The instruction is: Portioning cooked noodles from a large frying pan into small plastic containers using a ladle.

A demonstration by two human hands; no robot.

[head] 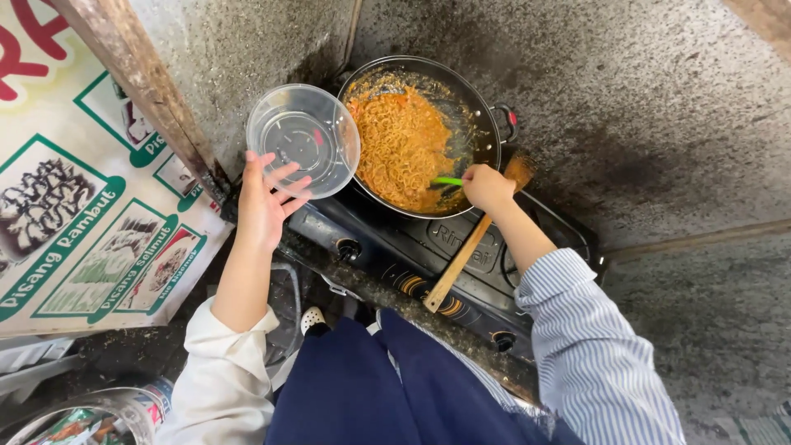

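A black wok (486, 132) full of orange fried noodles (401, 148) sits tilted on a black gas stove (461, 247). My left hand (268, 194) holds a clear round plastic container (302, 138) at the wok's left rim, fingers spread under it. My right hand (486, 186) is closed on a green-handled utensil (447, 181) whose tip lies in the noodles at the wok's near edge. A wooden spatula (471, 243) rests across the stove, its blade beside the wok, its handle passing under my right wrist.
A printed food banner (82, 222) and a slanted wooden post (140, 91) stand at the left. A grey speckled wall (659, 107) backs the stove. A container with packets (91, 420) sits at the bottom left. Stove knobs (350, 249) face me.
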